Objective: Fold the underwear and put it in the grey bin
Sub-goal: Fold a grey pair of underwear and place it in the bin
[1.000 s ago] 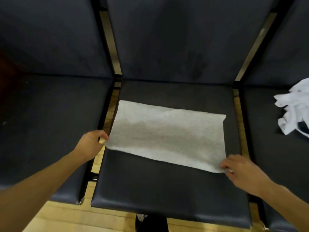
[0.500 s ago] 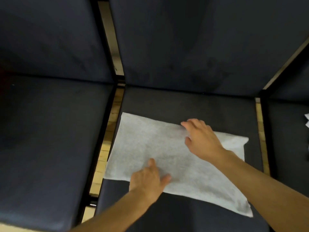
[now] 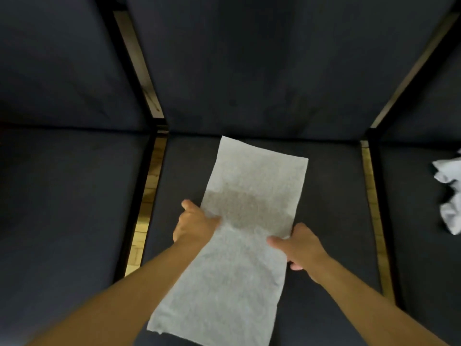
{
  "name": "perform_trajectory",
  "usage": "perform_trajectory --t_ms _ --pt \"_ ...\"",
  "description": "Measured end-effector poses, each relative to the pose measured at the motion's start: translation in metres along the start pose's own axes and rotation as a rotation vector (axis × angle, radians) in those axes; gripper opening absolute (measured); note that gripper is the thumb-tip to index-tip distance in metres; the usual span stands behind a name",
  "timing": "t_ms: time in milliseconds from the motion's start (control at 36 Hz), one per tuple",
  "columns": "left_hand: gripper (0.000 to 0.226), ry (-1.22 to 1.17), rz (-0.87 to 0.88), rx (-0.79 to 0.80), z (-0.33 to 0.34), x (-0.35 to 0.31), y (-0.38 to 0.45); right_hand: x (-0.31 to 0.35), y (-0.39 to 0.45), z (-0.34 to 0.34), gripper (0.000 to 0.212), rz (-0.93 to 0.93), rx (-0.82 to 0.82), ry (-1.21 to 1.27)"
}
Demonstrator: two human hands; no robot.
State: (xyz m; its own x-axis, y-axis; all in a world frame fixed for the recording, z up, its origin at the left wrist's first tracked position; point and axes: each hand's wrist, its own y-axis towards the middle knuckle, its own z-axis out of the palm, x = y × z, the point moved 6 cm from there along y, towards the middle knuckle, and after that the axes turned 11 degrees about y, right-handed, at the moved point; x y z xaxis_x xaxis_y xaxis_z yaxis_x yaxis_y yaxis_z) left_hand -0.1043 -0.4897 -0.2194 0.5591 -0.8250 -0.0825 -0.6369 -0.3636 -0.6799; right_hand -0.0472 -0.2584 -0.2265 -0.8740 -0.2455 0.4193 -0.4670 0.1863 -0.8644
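Observation:
A flat light grey piece of underwear (image 3: pixel 239 245) lies as a long rectangle on the middle dark seat cushion (image 3: pixel 329 196), its length running away from me. My left hand (image 3: pixel 193 224) pinches its left edge near the middle. My right hand (image 3: pixel 298 247) grips its right edge at about the same height, thumb on top of the fabric. The near end of the cloth reaches between my forearms. No grey bin is in view.
A crumpled pile of white garments (image 3: pixel 449 193) lies on the right seat. Dark seat cushions stand left (image 3: pixel 69 208) and right, with narrow gaps (image 3: pixel 147 203) showing wooden floor between them. Dark backrests rise behind.
The cloth lay wide across the seat; now it lies lengthwise and narrower. Both hands moved from pressing on top of it to gripping its two long edges.

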Motion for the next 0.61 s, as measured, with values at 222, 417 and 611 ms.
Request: perform_trajectory --t_ms 222,417,611 --pt "0.044 -0.279 -0.004 0.22 0.011 -0.001 0.008 -0.003 0.008 -0.001 0.016 0.01 -0.043 0.286" --pt "0.02 -0.616 0.204 0.329 -0.005 0.0 -0.008 0.002 -0.01 0.002 0.022 -0.132 0.055 0.591" --pt "0.033 -0.752 0.311 0.259 -0.049 0.001 -0.05 0.02 -0.061 -0.03 0.038 -0.248 -0.025 0.611"
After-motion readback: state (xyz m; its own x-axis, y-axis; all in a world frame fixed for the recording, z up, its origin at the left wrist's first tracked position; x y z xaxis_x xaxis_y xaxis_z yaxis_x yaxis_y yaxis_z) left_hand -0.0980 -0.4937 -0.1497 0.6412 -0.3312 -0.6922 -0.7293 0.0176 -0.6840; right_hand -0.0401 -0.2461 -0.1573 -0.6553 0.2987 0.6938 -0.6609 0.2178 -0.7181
